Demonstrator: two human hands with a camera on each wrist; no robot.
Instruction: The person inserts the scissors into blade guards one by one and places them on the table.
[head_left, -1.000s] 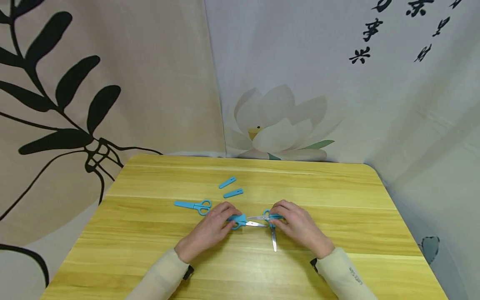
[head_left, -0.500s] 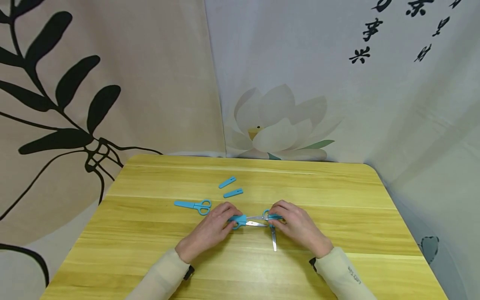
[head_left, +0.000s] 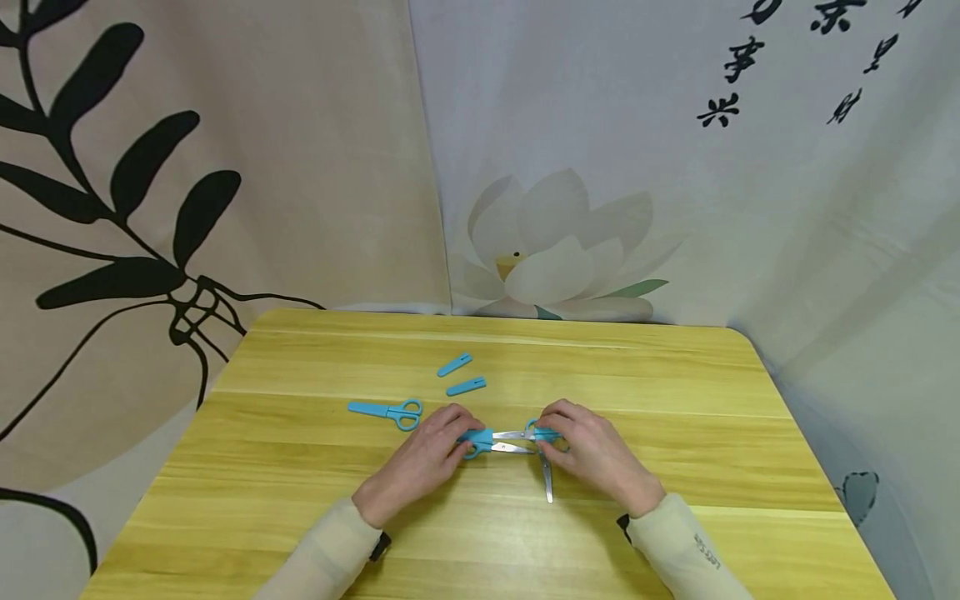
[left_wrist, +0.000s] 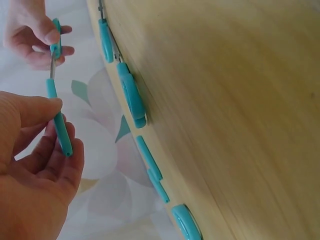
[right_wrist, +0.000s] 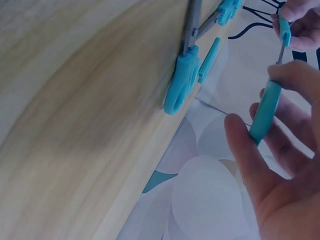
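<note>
My left hand (head_left: 422,454) pinches a blue blade sheath (left_wrist: 61,130) between thumb and fingers. Opposite it, my right hand (head_left: 600,454) grips a pair of scissors by its blue handles (right_wrist: 266,111), the blades (head_left: 513,435) aimed left. The blade tip meets the sheath's open end, and a length of metal shows between the two hands. Both pieces are held above the table. Below them lie two unsheathed scissors: one with blades (head_left: 512,448) pointing right, its handles partly behind the left fingers, another with blades (head_left: 547,483) toward the near edge, its handles mostly covered by the right hand.
Left of the left hand, sheathed blue scissors (head_left: 386,411) lie on the wooden table (head_left: 300,500). Farther back rest two loose blue sheaths, one (head_left: 454,364) behind the other (head_left: 466,386). A printed curtain (head_left: 337,167) hangs behind the table's far edge.
My right hand has shifted slightly left with its scissors, bringing the blade tip up against the sheath. My left hand stays almost still.
</note>
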